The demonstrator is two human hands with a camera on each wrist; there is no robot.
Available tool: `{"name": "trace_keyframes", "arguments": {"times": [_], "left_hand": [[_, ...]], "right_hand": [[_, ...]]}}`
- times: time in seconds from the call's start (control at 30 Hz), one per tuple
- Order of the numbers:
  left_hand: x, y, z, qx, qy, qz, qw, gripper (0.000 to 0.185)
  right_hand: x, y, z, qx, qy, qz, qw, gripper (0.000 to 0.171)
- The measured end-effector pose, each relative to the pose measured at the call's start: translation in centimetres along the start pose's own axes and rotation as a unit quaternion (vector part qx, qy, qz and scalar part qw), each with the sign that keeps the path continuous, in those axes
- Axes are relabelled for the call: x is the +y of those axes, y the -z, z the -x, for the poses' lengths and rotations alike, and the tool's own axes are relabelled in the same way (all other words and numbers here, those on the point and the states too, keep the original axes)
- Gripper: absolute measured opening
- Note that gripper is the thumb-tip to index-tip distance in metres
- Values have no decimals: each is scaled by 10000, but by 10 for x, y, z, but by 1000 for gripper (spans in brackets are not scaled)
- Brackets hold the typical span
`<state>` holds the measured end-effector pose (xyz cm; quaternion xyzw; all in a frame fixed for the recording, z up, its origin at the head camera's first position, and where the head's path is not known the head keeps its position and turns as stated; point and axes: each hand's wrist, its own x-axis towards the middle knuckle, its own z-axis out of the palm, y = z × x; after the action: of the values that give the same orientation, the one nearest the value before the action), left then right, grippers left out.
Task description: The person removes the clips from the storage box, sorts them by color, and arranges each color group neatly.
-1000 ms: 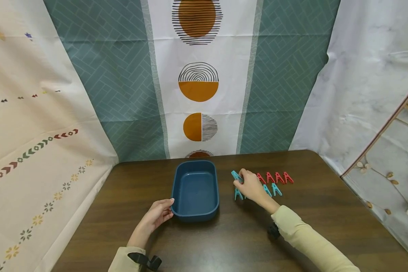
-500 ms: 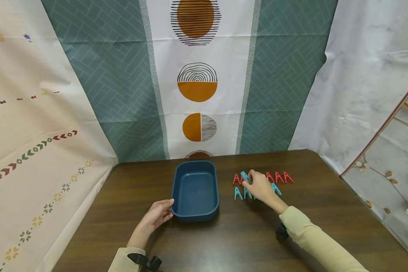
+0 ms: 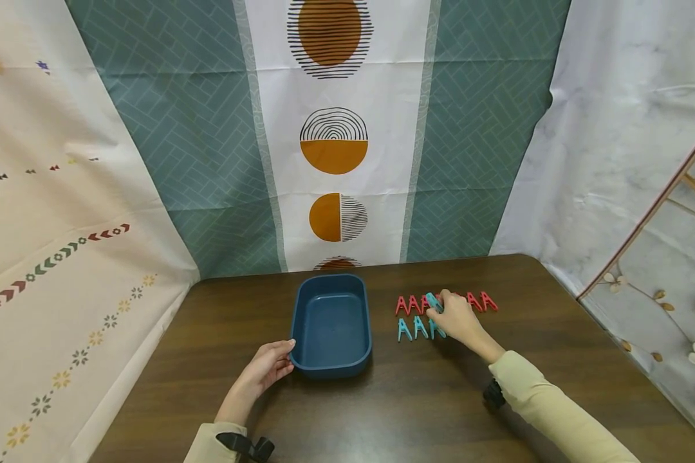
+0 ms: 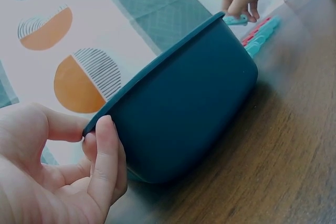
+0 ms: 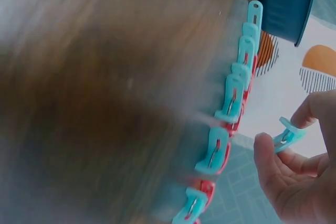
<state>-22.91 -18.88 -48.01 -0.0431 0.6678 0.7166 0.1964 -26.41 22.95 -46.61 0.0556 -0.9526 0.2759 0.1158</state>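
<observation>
My left hand (image 3: 264, 368) grips the near-left rim of a dark blue rectangular tub (image 3: 332, 372). In the left wrist view, thumb and fingers pinch the edge of the tub (image 4: 184, 98). A turquoise clothespin (image 3: 434, 302) is pinched between thumb and fingers of my right hand (image 3: 462, 319), raised over the clothespin rows. The right wrist view shows the held clothespin (image 5: 287, 136) apart from the others. Below it, turquoise clothespins (image 3: 404, 330) form the nearer row. Red clothespins (image 3: 401, 305) line up behind them. My right hand hides part of both rows.
The brown wooden table (image 3: 336, 424) carries the tub left of the clothespin rows. A patterned cloth (image 3: 336, 218) hangs along its back edge. More cloths drape at the left and right sides. Dark wrist cameras (image 3: 246, 445) sit on the sleeves.
My right hand has moved rightward over the rows with the clothespin, uncovering more red and turquoise clothespins on the left. My left hand and the tub keep their places.
</observation>
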Motion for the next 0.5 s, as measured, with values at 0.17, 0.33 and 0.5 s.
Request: {"name": "trace_keyframes", "arguments": {"times": [0.17, 0.33, 0.5], "left_hand": [[0, -2, 1, 62, 27, -16, 10000, 40], [1, -2, 2, 24, 30, -57, 10000, 46], [1, -1, 1, -48, 8, -43, 10000, 45]], "right_hand": [[9, 7, 2, 47, -5, 57, 10000, 24], [21, 11, 2, 98, -91, 171, 9998, 26], [31, 14, 4, 19, -161, 132, 9998, 29]]}}
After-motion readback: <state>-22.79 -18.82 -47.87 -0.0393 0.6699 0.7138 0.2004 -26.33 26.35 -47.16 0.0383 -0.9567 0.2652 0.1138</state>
